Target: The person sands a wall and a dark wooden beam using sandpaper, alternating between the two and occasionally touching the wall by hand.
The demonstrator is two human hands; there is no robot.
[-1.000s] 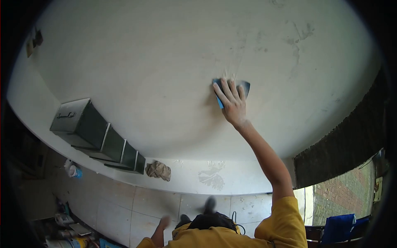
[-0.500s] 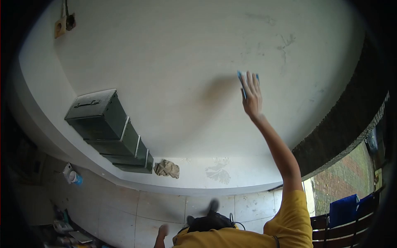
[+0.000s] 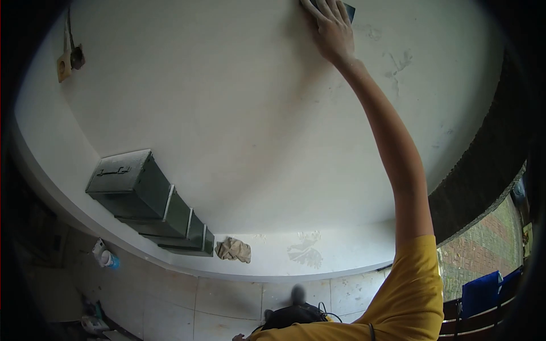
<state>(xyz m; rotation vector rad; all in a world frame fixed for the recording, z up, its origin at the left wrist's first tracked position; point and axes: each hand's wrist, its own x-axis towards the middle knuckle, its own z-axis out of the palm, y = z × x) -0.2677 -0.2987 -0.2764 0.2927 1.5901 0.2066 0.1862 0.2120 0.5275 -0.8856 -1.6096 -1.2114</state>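
My right hand (image 3: 331, 25) is stretched high up and presses a blue sanding pad (image 3: 348, 9) flat against the white wall (image 3: 227, 113), at the top edge of the view. Only a corner of the pad shows past my fingers. My arm in a yellow sleeve (image 3: 409, 290) runs up from the lower right. My left hand is almost out of view at the bottom edge, and only a tip of it shows near my body.
Several grey-green metal boxes (image 3: 142, 190) stand in a row along the wall's base. A crumpled beige rag (image 3: 233, 249) lies beside them. A socket (image 3: 68, 61) hangs on the wall at upper left. A bottle (image 3: 105, 256) lies on the tiled floor. Blue chairs (image 3: 480, 292) stand at the right.
My right hand has swept the pad up the wall from mid-height to the top of the view. My left hand has dropped below the frame.
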